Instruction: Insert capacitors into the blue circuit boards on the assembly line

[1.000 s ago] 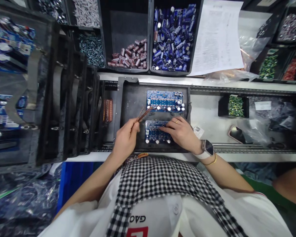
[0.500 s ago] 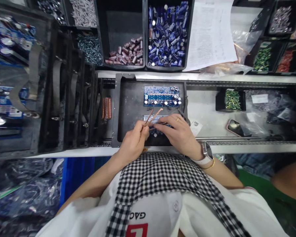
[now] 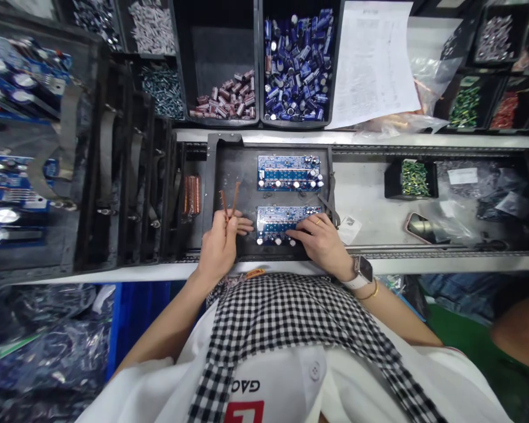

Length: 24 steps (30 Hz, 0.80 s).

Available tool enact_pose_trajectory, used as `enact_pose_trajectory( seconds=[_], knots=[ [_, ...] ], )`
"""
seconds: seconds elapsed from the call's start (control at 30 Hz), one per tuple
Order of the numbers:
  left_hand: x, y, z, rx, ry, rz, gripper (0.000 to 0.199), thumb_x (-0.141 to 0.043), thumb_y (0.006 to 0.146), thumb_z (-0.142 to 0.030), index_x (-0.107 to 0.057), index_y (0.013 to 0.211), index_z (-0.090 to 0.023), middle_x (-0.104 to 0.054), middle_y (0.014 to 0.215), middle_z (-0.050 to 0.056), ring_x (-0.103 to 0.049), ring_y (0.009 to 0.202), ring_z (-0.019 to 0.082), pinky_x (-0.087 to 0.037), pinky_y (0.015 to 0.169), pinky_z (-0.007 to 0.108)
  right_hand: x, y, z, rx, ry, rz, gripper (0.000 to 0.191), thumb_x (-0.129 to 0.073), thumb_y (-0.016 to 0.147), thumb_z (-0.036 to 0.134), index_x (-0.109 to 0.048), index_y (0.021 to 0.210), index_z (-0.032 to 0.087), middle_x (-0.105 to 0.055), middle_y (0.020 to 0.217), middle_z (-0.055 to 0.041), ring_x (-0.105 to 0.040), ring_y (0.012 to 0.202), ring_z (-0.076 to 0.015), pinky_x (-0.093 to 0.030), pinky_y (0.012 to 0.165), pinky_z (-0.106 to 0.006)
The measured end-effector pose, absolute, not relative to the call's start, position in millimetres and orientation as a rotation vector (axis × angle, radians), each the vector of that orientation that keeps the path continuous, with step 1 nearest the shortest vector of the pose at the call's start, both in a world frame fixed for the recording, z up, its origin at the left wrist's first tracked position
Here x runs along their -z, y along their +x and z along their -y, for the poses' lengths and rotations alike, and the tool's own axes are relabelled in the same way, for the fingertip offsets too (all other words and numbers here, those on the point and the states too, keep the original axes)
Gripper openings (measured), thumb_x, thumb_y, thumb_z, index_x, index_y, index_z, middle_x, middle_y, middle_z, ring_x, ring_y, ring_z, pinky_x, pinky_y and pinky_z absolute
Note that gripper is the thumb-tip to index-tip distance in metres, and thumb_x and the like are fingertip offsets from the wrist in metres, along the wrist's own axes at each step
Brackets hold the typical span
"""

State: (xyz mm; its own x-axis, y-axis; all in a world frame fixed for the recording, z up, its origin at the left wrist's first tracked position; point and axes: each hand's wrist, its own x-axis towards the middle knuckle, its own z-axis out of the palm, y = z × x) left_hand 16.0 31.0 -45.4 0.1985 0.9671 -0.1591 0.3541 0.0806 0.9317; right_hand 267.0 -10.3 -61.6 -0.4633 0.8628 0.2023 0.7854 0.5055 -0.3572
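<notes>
My left hand (image 3: 223,238) is closed on thin copper strips (image 3: 235,200), which stick up from between the fingers; some of its other fingers stretch to the right. It is over the left part of a black tray (image 3: 233,167). My right hand (image 3: 324,241) lies over the right end of the lower blue circuit board (image 3: 271,214), with thumb and forefinger bent down close together onto its middle row. Whatever is under those fingertips is too small to make out. Above it in the tray sits a second blue circuit board (image 3: 290,161), with small capacitors along its lower edge.
Bins of brown capacitors (image 3: 227,97) and blue capacitors (image 3: 300,67) stand behind the tray. Wrapped copper strips (image 3: 191,195) lie left of it, beside stacked black trays (image 3: 114,176). To the right are a small box of green parts (image 3: 414,178) and a phone (image 3: 418,228).
My left hand has moved left, away from the lower board, carrying the copper strips. My right hand has come down onto that board, which is now more exposed.
</notes>
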Motion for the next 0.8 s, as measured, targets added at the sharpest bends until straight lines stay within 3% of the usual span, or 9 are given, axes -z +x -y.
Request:
enact_pose_trajectory(
  seconds=[0.33, 0.7, 0.8],
  knots=[
    [45, 13, -25, -0.79, 1.435, -1.281, 0.026, -0.031, 0.104, -0.039, -0.045, 0.107, -0.017, -0.069, 0.093, 0.007, -0.069, 0.081, 0.014, -0.055, 0.077, 0.027, 74, 272, 20, -0.343, -1.308, 2.363, 0.029, -0.049, 0.093, 0.009, -0.069, 0.111, 0.021, -0.067, 0.094, -0.0041, -0.055, 0.089, -0.0191, -0.038, 0.09, -0.038],
    [30, -1, -14, -0.885, 1.62, -1.418, 0.03, -0.022, 0.105, -0.035, -0.045, 0.112, -0.017, -0.068, 0.092, 0.005, -0.066, 0.074, 0.011, -0.053, 0.077, 0.024, 105, 289, 15, -0.101, -1.119, 2.466, 0.028, -0.047, 0.093, 0.019, -0.071, 0.106, 0.023, -0.068, 0.09, -0.0039, -0.059, 0.085, -0.0202, -0.041, 0.084, -0.037],
    [28, -12, -12, -0.853, 1.695, -1.568, 0.029, -0.023, 0.105, -0.033, -0.048, 0.111, -0.018, -0.066, 0.095, 0.006, -0.065, 0.086, 0.015, -0.051, 0.085, 0.028, 113, 296, 7, 0.008, -1.037, 2.512, 0.027, -0.049, 0.089, 0.019, -0.072, 0.102, 0.025, -0.07, 0.089, -0.0022, -0.061, 0.084, -0.0201, -0.041, 0.082, -0.037]
  ],
)
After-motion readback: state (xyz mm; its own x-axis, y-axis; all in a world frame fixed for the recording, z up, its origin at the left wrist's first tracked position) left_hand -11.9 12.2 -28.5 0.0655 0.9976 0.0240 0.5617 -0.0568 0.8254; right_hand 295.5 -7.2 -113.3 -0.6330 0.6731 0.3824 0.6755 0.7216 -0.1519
